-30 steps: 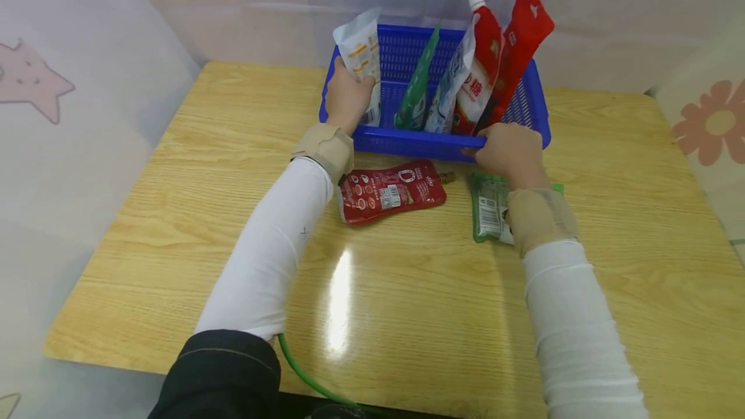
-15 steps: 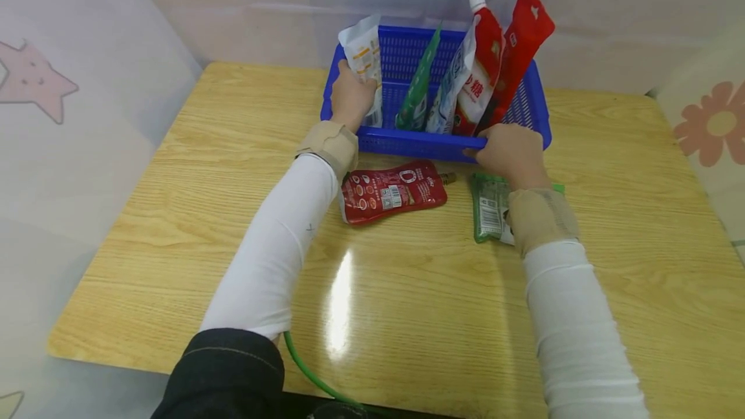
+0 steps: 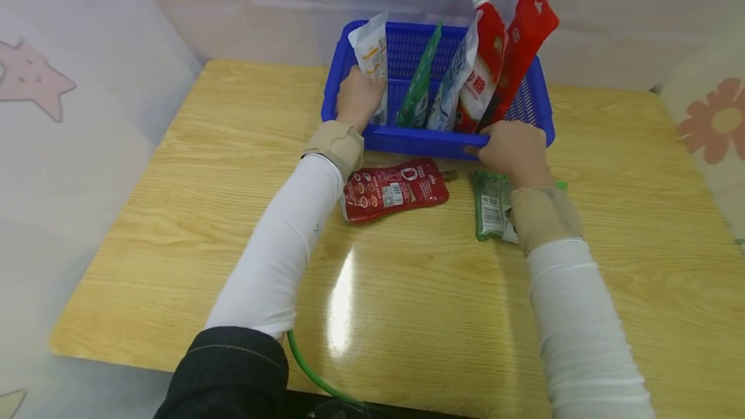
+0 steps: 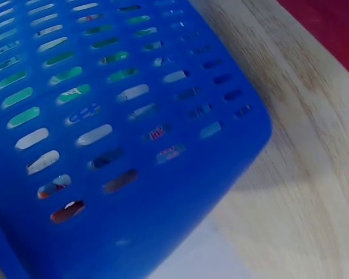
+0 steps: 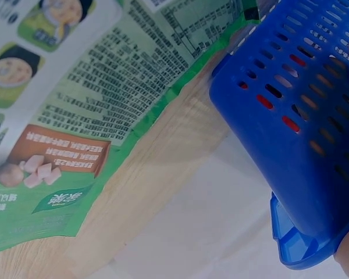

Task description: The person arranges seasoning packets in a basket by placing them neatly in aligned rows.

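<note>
In the head view, a blue plastic basket (image 3: 419, 142) stands at the back of the table. My left hand (image 3: 359, 99) reaches over its left front corner and holds a white pouch with orange print (image 3: 369, 44). With curled fingers my right hand (image 3: 515, 147) grips the basket's front rim near the right corner. Also upright in the basket are a green packet (image 3: 418, 92), a blue-and-white packet (image 3: 451, 92), a red-and-white pouch with a white cap (image 3: 485, 70) and a tall red packet (image 3: 524, 31). The left wrist view shows mainly the slotted basket wall (image 4: 180, 192).
A dark red spouted pouch (image 3: 401, 189) lies on the wooden table (image 3: 419, 296) before the basket. Under my right wrist lies a green packet (image 3: 491, 209), large in the right wrist view. A green cable (image 3: 311, 374) hangs by the front edge. A wall covering (image 3: 262, 11) rises behind.
My left hand has moved slightly right inside the basket, and the white pouch with it, uncovering the basket's back left corner. My right hand stays at the front rim.
</note>
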Action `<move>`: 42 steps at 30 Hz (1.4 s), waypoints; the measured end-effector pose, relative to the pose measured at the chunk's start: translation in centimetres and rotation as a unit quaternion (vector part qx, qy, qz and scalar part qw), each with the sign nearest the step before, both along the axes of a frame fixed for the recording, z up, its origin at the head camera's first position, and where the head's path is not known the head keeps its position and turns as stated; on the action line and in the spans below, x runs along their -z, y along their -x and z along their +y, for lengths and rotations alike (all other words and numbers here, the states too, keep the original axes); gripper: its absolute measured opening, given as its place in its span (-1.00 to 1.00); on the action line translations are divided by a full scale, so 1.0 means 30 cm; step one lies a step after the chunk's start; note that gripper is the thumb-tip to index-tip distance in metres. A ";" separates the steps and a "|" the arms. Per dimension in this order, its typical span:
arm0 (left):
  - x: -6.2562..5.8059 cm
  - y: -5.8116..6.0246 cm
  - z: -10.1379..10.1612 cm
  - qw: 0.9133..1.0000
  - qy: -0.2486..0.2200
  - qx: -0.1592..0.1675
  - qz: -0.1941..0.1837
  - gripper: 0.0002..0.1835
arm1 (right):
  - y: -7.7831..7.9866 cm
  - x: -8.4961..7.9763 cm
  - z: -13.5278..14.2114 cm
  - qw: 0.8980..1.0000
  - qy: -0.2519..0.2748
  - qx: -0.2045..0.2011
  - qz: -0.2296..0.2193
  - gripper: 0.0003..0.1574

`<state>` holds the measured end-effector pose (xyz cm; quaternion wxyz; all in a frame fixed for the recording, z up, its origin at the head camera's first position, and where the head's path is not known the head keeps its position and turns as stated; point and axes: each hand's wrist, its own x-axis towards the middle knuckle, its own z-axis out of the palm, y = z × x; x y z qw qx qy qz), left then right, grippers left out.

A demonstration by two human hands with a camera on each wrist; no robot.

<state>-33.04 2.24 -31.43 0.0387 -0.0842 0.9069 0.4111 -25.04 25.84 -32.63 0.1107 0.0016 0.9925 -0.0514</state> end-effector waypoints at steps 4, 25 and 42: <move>-0.001 -0.006 0.012 1.000 0.023 0.011 0.007 -0.53 | 0.000 -0.006 0.007 1.000 0.000 0.000 -0.007 -0.42; -0.002 -0.020 0.023 0.995 -0.015 0.088 -0.041 -0.41 | -0.014 -0.009 0.026 1.000 0.008 0.011 -0.024 -0.29; -0.016 -0.012 0.020 0.976 0.021 0.198 -0.086 -0.28 | -0.017 -0.013 0.026 1.000 0.007 0.014 -0.019 -0.29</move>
